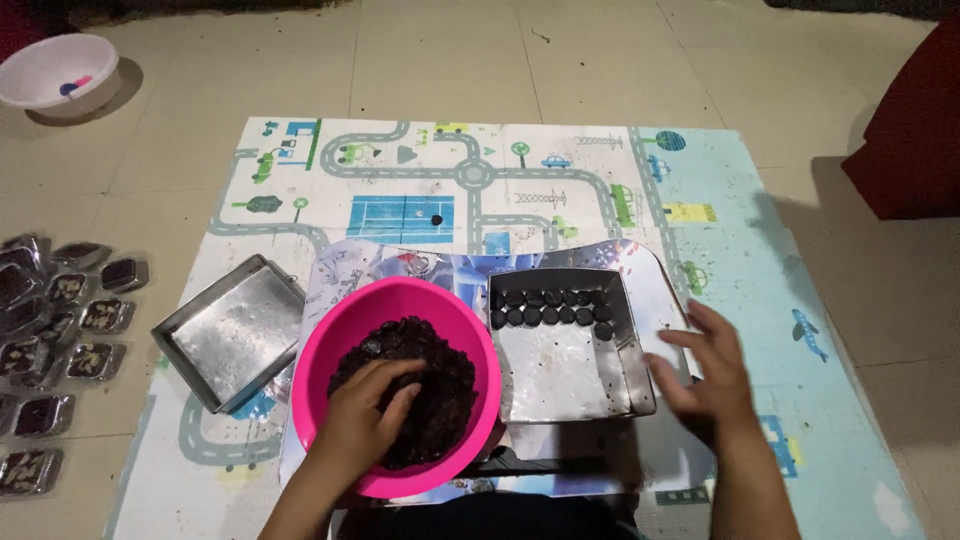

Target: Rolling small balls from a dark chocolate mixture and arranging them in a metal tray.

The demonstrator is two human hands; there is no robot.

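Two metal trays sit on a play mat [560,180]; the near edge of the pink bowl [400,300] is partly hidden by the left hand [365,415]. Its fingers curl closed into the dark mixture [440,400], fingertips buried. Right of the filled tray [565,350] holding dark discs [550,307], the right hand [700,370] hovers, fingers spread, empty. Left lies the empty tray [230,330].

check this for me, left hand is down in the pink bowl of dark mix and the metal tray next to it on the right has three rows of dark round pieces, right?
Not quite: the head view shows two rows of dark round pieces, not three, along the far end of the metal tray. The rest holds: the left hand is down in the dark mix in the pink bowl, with that tray just right of it.
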